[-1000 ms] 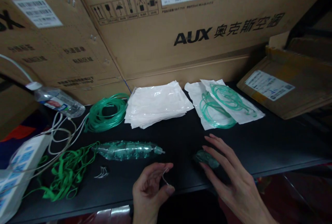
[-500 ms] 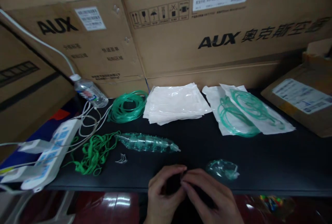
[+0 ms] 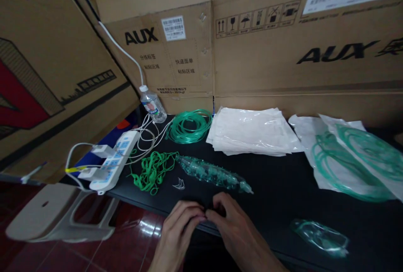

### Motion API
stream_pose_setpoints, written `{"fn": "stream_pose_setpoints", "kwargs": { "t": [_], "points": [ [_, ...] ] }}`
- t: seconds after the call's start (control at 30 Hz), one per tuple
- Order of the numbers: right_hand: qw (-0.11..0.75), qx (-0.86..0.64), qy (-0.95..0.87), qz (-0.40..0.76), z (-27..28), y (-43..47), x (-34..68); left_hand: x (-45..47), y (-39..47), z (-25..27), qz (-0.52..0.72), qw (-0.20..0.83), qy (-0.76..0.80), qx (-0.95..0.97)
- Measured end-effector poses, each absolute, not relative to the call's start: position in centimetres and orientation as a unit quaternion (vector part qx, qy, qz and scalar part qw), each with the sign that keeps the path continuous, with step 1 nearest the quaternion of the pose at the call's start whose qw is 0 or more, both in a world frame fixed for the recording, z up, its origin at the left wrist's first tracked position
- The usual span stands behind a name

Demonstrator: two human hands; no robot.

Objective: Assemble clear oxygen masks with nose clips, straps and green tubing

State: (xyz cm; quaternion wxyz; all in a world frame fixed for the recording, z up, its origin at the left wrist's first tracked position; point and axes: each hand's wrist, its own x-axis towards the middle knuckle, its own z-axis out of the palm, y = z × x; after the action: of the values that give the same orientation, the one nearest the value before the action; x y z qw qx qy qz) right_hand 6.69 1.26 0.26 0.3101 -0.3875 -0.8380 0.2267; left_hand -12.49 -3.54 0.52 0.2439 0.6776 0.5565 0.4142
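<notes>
Near the table's front edge, my left hand [image 3: 181, 228] and my right hand [image 3: 233, 230] meet at the fingertips. Both have their fingers pinched together, and whatever they hold, if anything, is hidden or too small to name. Just beyond them lies a row of nested clear green masks [image 3: 214, 174]. Several thin curved metal strips [image 3: 179, 184] rest left of the masks, beside a tangle of green elastic cords [image 3: 153, 171]. A single clear green mask [image 3: 321, 236] lies to the right of my right hand.
A coil of green tubing [image 3: 189, 126], a stack of white pouches [image 3: 252, 131] and pouches with green tubing [image 3: 349, 167] lie farther back. On the left are a power strip [image 3: 118, 160] with cables and a plastic bottle [image 3: 153, 106]. Cardboard boxes [image 3: 252, 70] stand behind; a stool [image 3: 47, 209] is below.
The view has swung left, so the table's things appear farther right. My hands have shifted left relative to the table, and their fingertips remain together.
</notes>
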Motion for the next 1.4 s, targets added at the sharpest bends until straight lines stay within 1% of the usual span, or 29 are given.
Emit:
{"fn": "stream_pose_setpoints", "kwargs": {
  "t": [0.07, 0.17, 0.27, 0.4, 0.6, 0.8, 1.0, 1.27, 1.4],
  "points": [
    [0.294, -0.376, -0.851, 0.218, 0.2, 2.0, 4.8, -13.9, -3.5, 0.1, 0.398, 0.202, 0.573, 0.687],
    [0.293, -0.365, -0.857, 0.215, -0.3, 3.0, 2.5, -15.2, -3.1, -0.2, 0.394, 0.141, 0.591, 0.69],
    [0.297, -0.369, -0.855, 0.212, -0.9, 3.6, 1.1, -15.8, -2.3, -0.3, 0.389, 0.109, 0.597, 0.693],
    [0.31, -0.382, -0.845, 0.209, -1.0, 3.4, 1.2, -16.3, -2.0, -0.3, 0.4, 0.109, 0.607, 0.678],
    [0.32, -0.425, -0.82, 0.21, -0.8, 1.8, 2.8, -17.2, -3.0, -0.2, 0.437, 0.114, 0.669, 0.59],
    [0.315, -0.448, -0.814, 0.196, -1.7, 2.3, 0.4, -16.7, -2.1, 0.0, 0.418, 0.148, 0.696, 0.565],
    [0.307, -0.452, -0.815, 0.194, -1.3, 3.2, -1.5, -16.4, -1.4, 0.2, 0.415, 0.183, 0.697, 0.555],
    [0.319, -0.458, -0.806, 0.197, -1.4, 3.3, -2.9, -17.2, -1.7, 0.0, 0.389, 0.143, 0.707, 0.573],
    [0.333, -0.448, -0.807, 0.196, -0.2, 2.4, -1.6, -17.4, -1.9, -0.1, 0.372, 0.105, 0.714, 0.584]
  ]
}}
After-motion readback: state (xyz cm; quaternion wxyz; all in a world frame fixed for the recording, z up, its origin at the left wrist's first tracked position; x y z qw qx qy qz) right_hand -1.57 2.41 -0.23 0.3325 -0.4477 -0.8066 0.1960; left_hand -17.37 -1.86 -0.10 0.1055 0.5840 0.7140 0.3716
